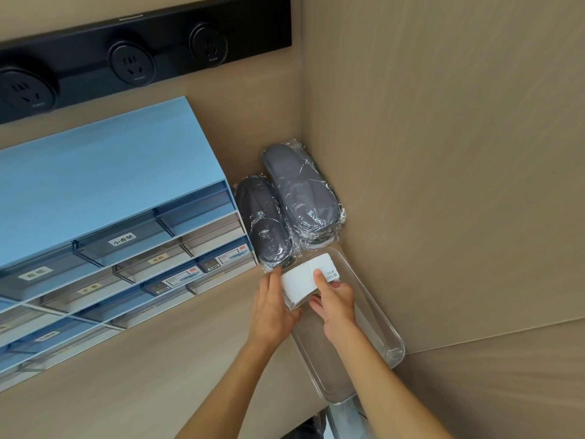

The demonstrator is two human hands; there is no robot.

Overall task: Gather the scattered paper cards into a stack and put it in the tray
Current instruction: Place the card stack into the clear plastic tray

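A stack of white paper cards (300, 280) lies at the far end of a clear plastic tray (380, 331) in the corner of the beige counter. My left hand (272, 305) grips the stack's left side, fingers along its edge. My right hand (335, 299) holds the right side, with the thumb pressed flat on the top card. The stack's lower part is hidden behind both hands. I cannot tell whether the cards rest on the tray floor or are held just above it.
Two grey slippers wrapped in clear film (285, 213) lie just beyond the tray against the wall. A blue drawer organiser (104, 210) with labelled compartments stands at the left. A black socket rail (133, 58) runs along the back wall. A wall panel (443, 185) borders the tray's right side.
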